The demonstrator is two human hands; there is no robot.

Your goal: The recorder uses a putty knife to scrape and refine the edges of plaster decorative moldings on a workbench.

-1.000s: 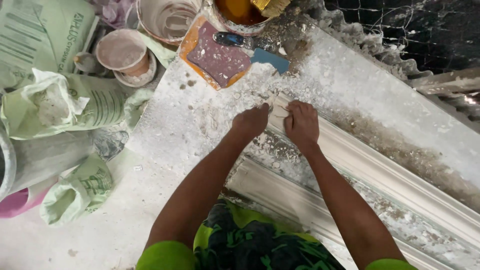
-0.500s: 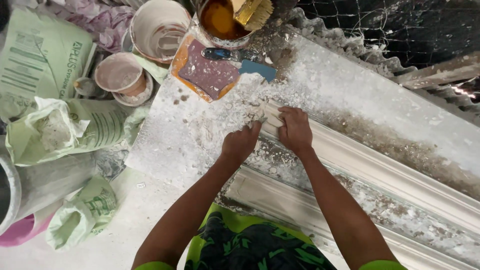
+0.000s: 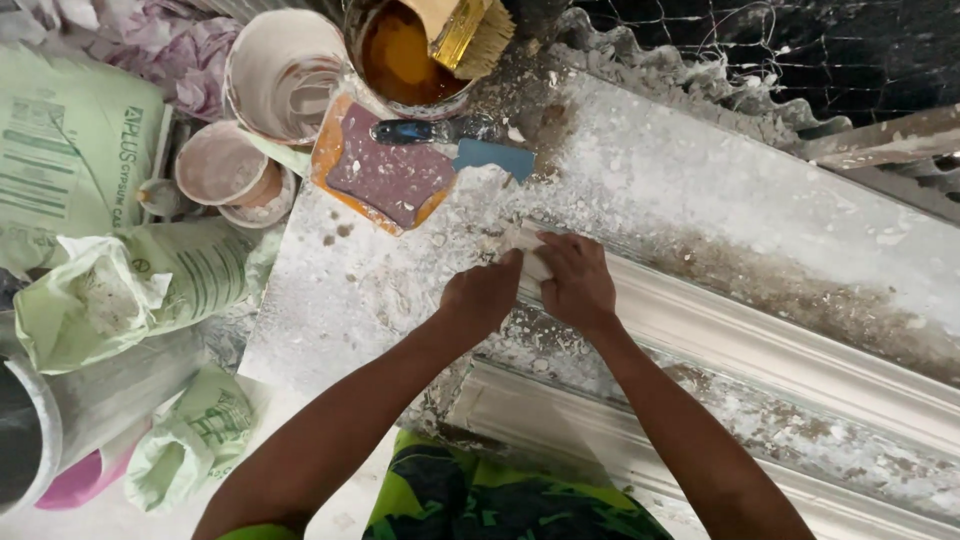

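I see both hands close together at the near end of the long white plaster moulding (image 3: 800, 355), which lies on the dusty white tabletop (image 3: 700, 180). My left hand (image 3: 483, 297) is curled into a loose fist and presses against a small white lump of plaster (image 3: 525, 245). My right hand (image 3: 578, 283) lies bent over the same lump, fingers curled down on it, so both hands hold it between them. The two hands touch each other.

One second ago the hands sat a little apart, each flat on the moulding end. Half a second ago the left hand had slid lower and away. Now it has come back up beside the right hand, and the lump shows between them.

Behind the hands lie a purple and orange sanding pad (image 3: 385, 172), a blue-handled scraper (image 3: 430, 130) and a blue flat piece (image 3: 495, 157). A tin of brown liquid (image 3: 400, 60) holds a brush (image 3: 470, 35). White buckets (image 3: 280, 70) and green bags (image 3: 150, 285) stand at the left.
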